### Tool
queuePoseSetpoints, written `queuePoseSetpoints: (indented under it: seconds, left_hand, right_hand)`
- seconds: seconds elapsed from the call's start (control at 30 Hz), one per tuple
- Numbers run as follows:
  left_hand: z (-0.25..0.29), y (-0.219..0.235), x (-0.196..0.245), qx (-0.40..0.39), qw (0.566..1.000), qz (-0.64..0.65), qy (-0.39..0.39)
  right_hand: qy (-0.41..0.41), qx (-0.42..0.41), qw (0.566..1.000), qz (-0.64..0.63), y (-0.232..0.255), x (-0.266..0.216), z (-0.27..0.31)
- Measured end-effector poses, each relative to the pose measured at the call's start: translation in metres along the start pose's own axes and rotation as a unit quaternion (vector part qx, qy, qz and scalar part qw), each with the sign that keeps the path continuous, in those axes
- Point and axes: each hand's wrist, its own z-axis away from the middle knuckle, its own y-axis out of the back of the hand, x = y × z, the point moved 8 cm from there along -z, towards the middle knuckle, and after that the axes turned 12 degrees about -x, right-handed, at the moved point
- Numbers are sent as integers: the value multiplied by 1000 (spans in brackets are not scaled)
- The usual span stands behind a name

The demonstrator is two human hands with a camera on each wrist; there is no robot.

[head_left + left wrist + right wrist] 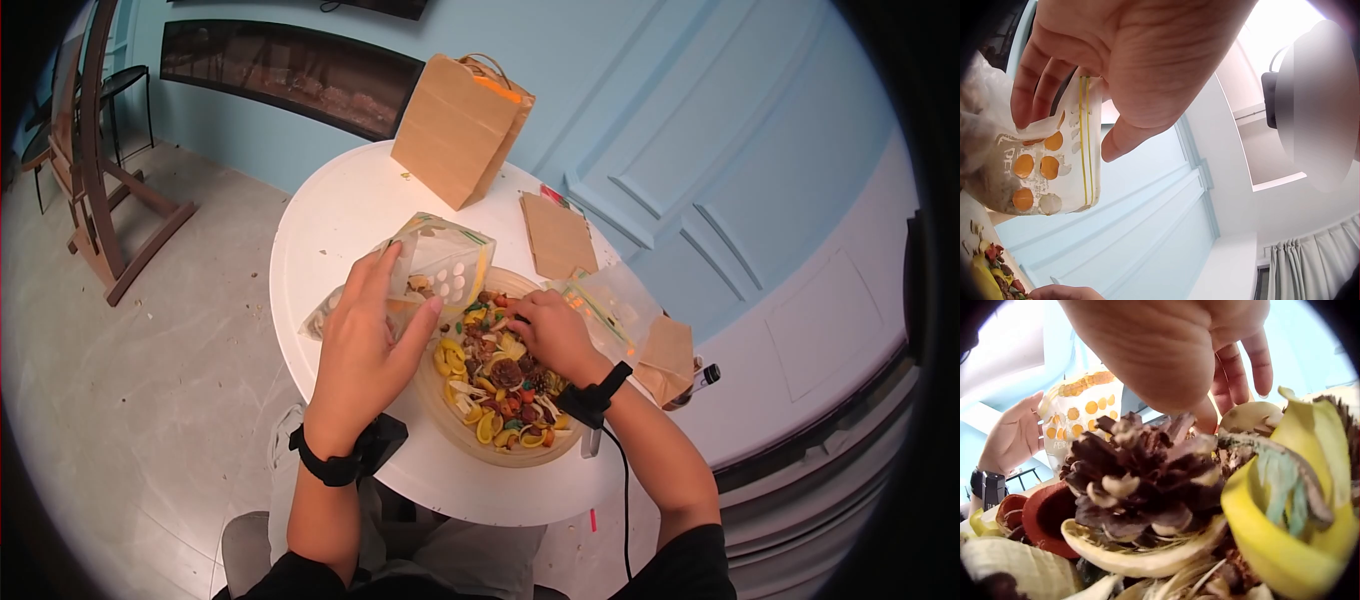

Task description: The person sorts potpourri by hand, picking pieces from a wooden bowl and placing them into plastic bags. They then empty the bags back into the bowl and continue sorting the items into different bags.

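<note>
My left hand [365, 340] is at a clear zip bag [455, 270] with white dots and a yellow strip at its mouth. Its fingers lie nearly straight against the bag, the thumb spread away. Brown dried pieces show inside. A wide round bowl [440, 425] beside it holds potpourri: yellow curled peels, red pieces and pale chips. My right hand [555, 330] reaches down into this mix at the bowl's far right. A dark pine cone [1147, 481] stands close below that hand. Whether the right fingers hold a piece, I cannot tell; their tips are partly hidden.
A tall brown paper bag [460, 130] stands at the back of the white round table [320, 210]. To the right are a flat paper bag [560, 235], another clear zip bag [610, 305], a crumpled paper bag [668, 355] and a dark bottle [707, 377]. A wooden easel [95, 150] stands far left.
</note>
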Motion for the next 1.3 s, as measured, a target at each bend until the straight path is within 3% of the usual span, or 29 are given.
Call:
queuePoseSetpoints:
  seconds: [0.4, 0.53, 0.6, 0.7, 0.8, 0.9, 1.0, 1.2, 1.3]
  left_hand:
    - [0, -1, 0, 1, 1000, 0, -7]
    - [0, 0, 0, -1, 1000, 4, -5]
    - [0, 0, 0, -1, 1000, 5, -6]
    - [1, 0, 0, -1, 1000, 2, -7]
    - [1, 0, 1, -5, 1000, -4, -11]
    - [1, 0, 2, -8, 999, -29, -22]
    - [1, -2, 2, -13, 998, -54, -36]
    - [2, -10, 9, -67, 996, -42, -49]
    - [2, -14, 12, -86, 994, -53, -51]
  right_hand:
    - [-26, 18, 997, -66, 6, 2, 5]
    - [-79, 11, 978, -191, 8, 8, 6]
    - [-129, -11, 942, -310, 6, 11, 8]
    - [-119, -12, 872, -474, -7, 26, 4]
    - [-153, 1, 733, -663, -10, 28, 8]
    - [-122, -22, 635, -762, -11, 28, 8]
    - [-121, -30, 584, -802, -9, 21, 8]
    - [-65, -43, 617, -783, 8, -4, -2]
    - [-96, -46, 666, -738, 15, -22, -7]
